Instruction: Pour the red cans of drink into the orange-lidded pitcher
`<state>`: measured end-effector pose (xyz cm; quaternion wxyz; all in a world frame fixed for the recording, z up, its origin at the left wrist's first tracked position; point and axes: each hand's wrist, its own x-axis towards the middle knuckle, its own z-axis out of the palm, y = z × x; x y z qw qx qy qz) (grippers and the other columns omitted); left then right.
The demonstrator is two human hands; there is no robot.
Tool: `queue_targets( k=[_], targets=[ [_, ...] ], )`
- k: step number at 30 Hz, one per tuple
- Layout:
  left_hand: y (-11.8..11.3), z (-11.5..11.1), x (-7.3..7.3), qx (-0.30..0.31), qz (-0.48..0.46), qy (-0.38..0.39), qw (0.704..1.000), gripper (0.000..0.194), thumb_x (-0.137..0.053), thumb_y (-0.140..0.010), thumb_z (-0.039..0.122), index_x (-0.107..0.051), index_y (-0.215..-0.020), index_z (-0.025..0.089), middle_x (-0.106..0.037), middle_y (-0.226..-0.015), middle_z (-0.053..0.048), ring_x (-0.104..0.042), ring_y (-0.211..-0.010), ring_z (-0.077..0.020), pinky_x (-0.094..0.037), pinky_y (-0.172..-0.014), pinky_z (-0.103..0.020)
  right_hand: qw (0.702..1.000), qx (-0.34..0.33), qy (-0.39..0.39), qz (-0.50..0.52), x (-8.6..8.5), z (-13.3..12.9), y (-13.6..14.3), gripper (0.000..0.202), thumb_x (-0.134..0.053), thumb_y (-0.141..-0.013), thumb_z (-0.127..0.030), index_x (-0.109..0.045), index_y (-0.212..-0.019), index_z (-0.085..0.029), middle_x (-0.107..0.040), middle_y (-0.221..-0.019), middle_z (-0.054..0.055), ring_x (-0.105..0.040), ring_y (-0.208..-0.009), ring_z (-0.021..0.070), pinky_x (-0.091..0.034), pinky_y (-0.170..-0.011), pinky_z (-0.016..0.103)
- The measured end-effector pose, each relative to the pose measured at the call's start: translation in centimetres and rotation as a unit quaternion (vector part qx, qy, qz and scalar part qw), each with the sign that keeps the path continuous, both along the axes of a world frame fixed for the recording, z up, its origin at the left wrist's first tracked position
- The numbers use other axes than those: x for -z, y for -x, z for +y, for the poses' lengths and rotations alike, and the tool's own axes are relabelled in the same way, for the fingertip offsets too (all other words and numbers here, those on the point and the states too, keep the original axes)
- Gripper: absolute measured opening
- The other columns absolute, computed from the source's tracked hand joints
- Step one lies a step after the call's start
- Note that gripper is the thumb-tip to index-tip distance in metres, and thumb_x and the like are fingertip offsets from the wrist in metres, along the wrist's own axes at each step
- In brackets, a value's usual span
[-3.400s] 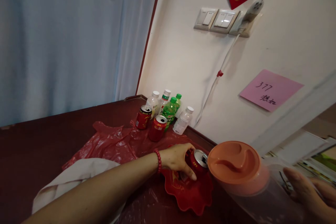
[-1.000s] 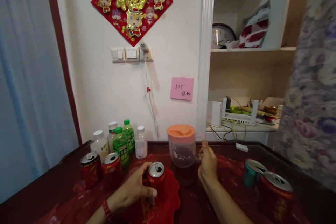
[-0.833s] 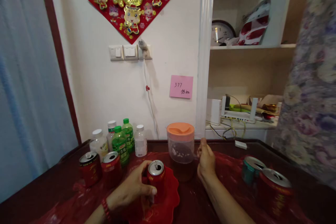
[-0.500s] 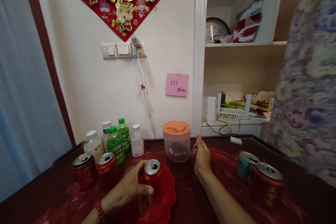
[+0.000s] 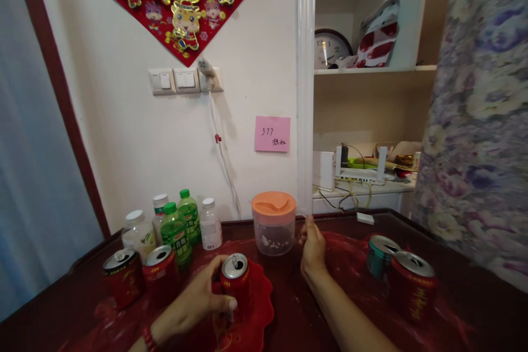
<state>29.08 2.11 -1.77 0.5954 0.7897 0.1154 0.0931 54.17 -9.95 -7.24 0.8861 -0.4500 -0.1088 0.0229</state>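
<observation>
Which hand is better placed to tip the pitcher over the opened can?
Right. The right hand already grips the pitcher by its handle; the left hand is busy holding the can.

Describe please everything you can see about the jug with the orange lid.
The jug is a clear plastic cylinder with a rounded orange lid that has a moulded dip on top. It stands upright on the red sheet covering the table, close to the wall and behind the red dish. Dark liquid fills the lower part, and droplets or bits cling to the wall above it. The right hand is closed at its right side, apparently on the handle, which is hidden. Nothing else touches it.
</observation>
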Motion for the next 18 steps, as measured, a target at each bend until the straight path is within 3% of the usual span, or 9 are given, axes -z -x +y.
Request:
queue_targets(
  k=[10,18],
  targets=[
    [-0.3,1.4,1.5,0.007,-0.007,-0.016,1.0,0.088,-0.085,-0.065,0.045,-0.047,-0.141,0.023,-0.06,-0.139,-0.012,-0.058,-0.122,-0.0354,-0.04,-0.11,-0.05,1.0,-0.006,0.006,-0.012,0.2,0.3,-0.5,0.042,-0.058,-0.101,-0.048,-0.051,-0.073,-0.017,-0.041,-0.06,-0.009,-0.037,-0.046,0.0058,-0.035,-0.043,0.018],
    [-0.8,1.2,1.4,-0.008,-0.005,-0.019,1.0,0.092,-0.084,-0.064,0.054,-0.046,-0.143,0.025,-0.061,-0.139,-0.011,-0.053,-0.13,-0.0384,-0.045,-0.108,-0.048,0.999,0.007,0.012,-0.03,0.5,0.8,-1.0,0.042,-0.058,-0.1,-0.049,-0.051,-0.073,-0.018,-0.041,-0.061,-0.009,-0.039,-0.048,0.0067,-0.036,-0.046,0.019]
  ],
)
